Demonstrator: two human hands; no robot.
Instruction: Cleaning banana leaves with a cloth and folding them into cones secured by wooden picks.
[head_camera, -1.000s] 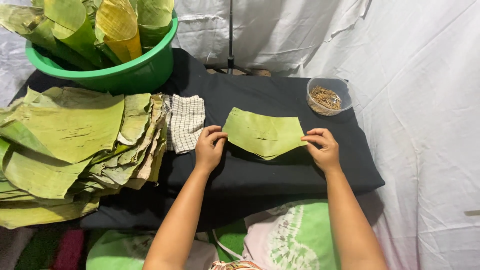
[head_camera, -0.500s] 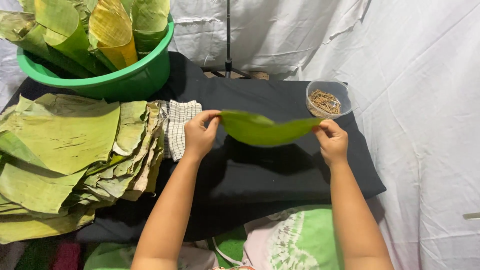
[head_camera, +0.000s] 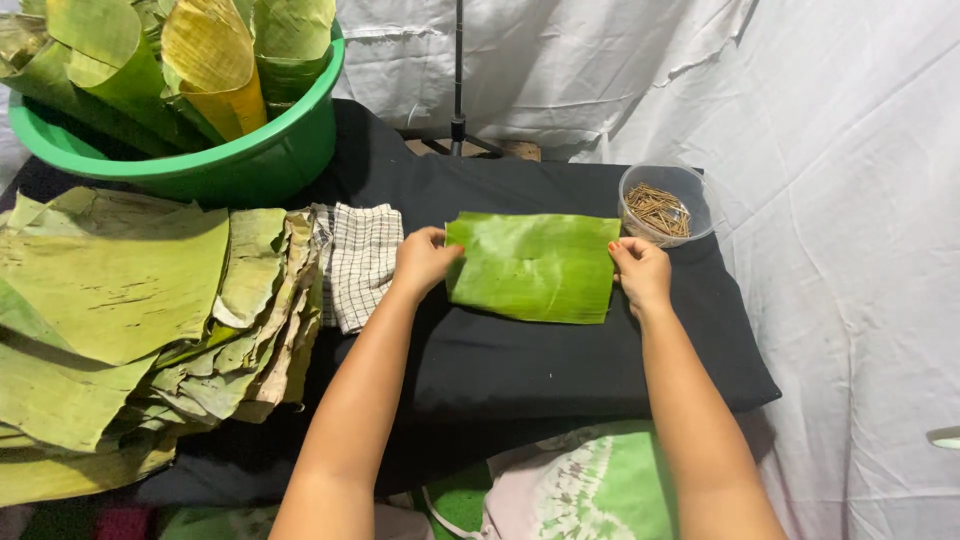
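Leaf piece (head_camera: 535, 265) now lying flat on black counter (head_camera: 560, 370), no longer lifted; left hand (head_camera: 422, 262), right hand (head_camera: 640, 270) pinching side edges; thin, floppy, tear-prone.

Leaf stack (head_camera: 110, 330) cut off left

the leaf piece (head_camera: 532, 265) lies on the cushion (head_camera: 560, 365), bowl of sticks (head_camera: 667, 205) behind right, checked cloth (head_camera: 362, 262) and leaf stack (head_camera: 130, 320) left.
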